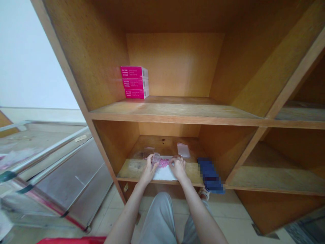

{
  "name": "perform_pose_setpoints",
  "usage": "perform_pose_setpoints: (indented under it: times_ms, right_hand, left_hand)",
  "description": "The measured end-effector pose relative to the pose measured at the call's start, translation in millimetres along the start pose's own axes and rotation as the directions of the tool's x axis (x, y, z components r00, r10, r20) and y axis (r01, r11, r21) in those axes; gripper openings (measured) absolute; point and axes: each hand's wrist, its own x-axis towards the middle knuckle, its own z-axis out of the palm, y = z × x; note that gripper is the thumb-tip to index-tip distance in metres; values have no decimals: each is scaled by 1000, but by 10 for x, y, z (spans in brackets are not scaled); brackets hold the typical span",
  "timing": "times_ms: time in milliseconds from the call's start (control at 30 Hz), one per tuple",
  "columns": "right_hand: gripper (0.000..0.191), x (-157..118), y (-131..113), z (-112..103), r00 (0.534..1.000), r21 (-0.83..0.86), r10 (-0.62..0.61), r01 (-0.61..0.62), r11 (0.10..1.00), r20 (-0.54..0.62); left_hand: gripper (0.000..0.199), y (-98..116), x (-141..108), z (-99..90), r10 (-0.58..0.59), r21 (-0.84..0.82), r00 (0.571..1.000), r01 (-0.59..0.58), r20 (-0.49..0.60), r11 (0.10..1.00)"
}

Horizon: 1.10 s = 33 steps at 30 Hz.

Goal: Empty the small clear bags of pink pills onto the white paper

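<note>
Left hand [149, 169] is gripping a small clear container [156, 157] beside the pink pieces [164, 163], which are lying heaped on a white sheet [164, 175] between both hands, lower shelf [134, 171]. Right hand [179, 166] is curling its fingers at the heap's right edge; too small to tell whether it's pinching any. Clear bag [183, 150] is lying just behind right hand. Three pink boxes [135, 83] are sitting stacked on the upper shelf [177, 109].

wooden shelving [177, 117] stands on pale floor tiles [231, 217] near a white wall [27, 61]
</note>
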Motion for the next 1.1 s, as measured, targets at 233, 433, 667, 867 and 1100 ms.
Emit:
perform_pose_setpoints:
  times_ms: [233, 433, 667, 867, 1100]
  right_hand:
    - [10, 183, -348, -179, 969, 397, -56, 152, 905, -241]
    - [13, 230, -598, -186, 979, 406, -148, 193, 893, -141]
    - [17, 210, -343, -202, 981, 442, -106, 170, 881, -165]
    - [17, 69, 43, -77, 1000, 266, 9, -3, 964, -22]
    - [17, -41, 74, 16, 996, -26, 12, -10, 1000, 94]
  left_hand:
    - [42, -26, 3, 10, 4, -7, 1000, -4, -17, 1000]
    - [40, -27, 9, 20, 44, -46, 999, -44, -5, 998]
    - [41, -21, 6, 12, 28, -41, 1000, -28, -11, 999]
    - [40, 7, 3, 10, 18, -44, 1000, -18, -5, 999]
    - [41, 5, -5, 10, -13, -39, 1000, 12, -9, 999]
